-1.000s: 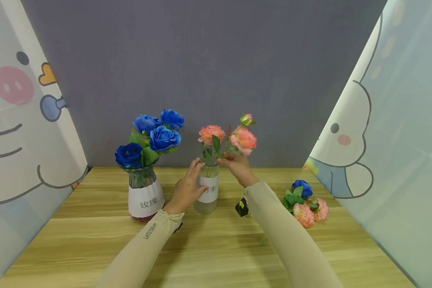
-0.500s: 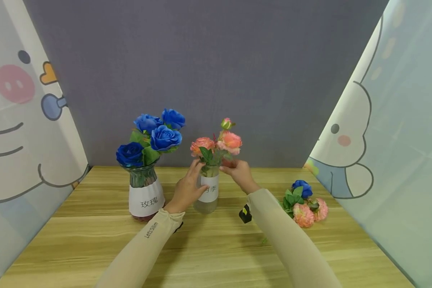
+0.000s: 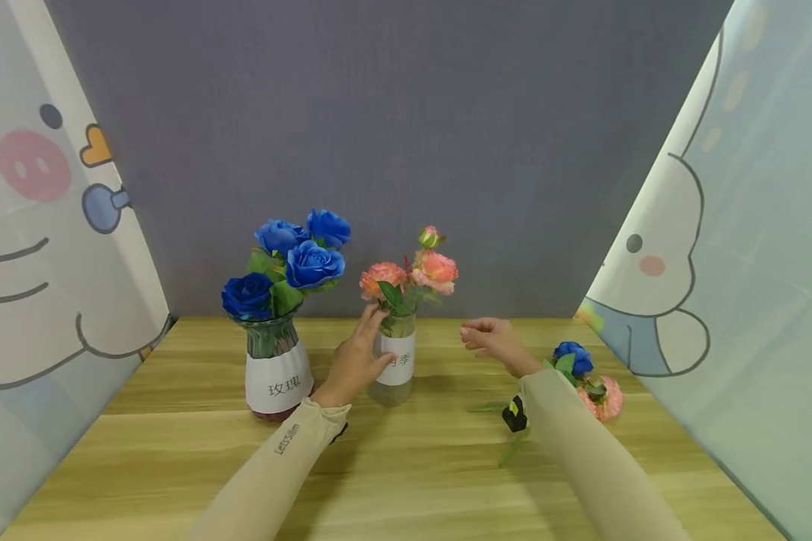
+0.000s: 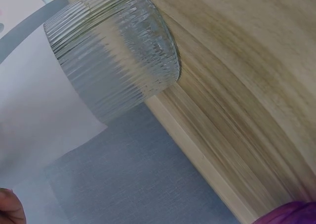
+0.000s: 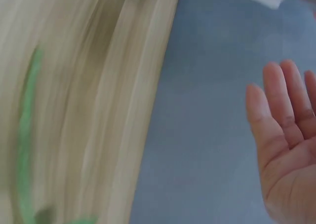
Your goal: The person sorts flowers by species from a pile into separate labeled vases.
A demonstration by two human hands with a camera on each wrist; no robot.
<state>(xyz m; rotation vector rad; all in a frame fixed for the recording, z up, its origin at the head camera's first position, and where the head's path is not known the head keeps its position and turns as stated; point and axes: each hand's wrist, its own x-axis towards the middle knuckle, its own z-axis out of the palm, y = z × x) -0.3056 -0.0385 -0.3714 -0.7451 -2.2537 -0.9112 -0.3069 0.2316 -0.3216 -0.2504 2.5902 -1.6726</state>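
Note:
My left hand (image 3: 359, 364) grips a ribbed clear glass vase (image 3: 390, 392) with a white paper label, fingers up at the rim and thumb across the label. In the left wrist view, the lower part of this vase (image 4: 118, 51) fills the upper left, with a fingertip at the left edge. Two open pink flowers (image 3: 435, 271) and a bud (image 3: 431, 237) stand in it above green leaves. My right hand (image 3: 495, 342) is in the air to the right of the vase, holding nothing. Seen from its own wrist, the right hand (image 5: 291, 145) has its palm showing and fingers loosely extended.
A flared glass vase (image 3: 280, 383) with a white label, holding several blue roses (image 3: 314, 264), stands to the left. A blue flower (image 3: 574, 358) and a pink flower (image 3: 605, 398) lie on the wooden table (image 3: 406, 466) at right, partly behind my right sleeve. A grey panel (image 3: 406, 150) closes the back.
My right hand has lowered the pink stem with the bud into the middle vase, let it go and drawn away to the right. My left hand has stayed on the vase.

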